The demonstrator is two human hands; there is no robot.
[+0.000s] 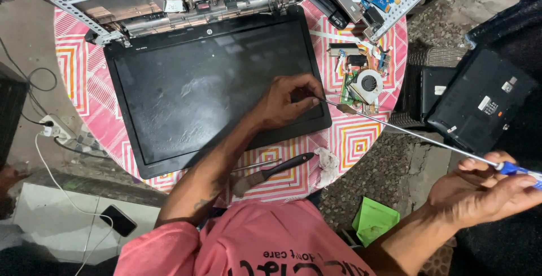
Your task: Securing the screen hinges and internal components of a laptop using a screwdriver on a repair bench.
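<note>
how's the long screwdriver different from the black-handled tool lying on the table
The long screwdriver is held in both hands, left hand at its tip, right hand at its blue handle; the black-handled tool lies untouched on the pink tablecloth. The screwdriver's shaft is far longer and reaches beyond the table. Both have metal shafts.

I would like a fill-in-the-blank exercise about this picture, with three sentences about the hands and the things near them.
1. The left hand rests on the dark ____ of the opened laptop.
2. The right hand holds a long screwdriver by its ____ handle.
3. A second screwdriver, with a black handle, lies on the pink patterned ____.

Missing words: screen; blue; tablecloth
</note>
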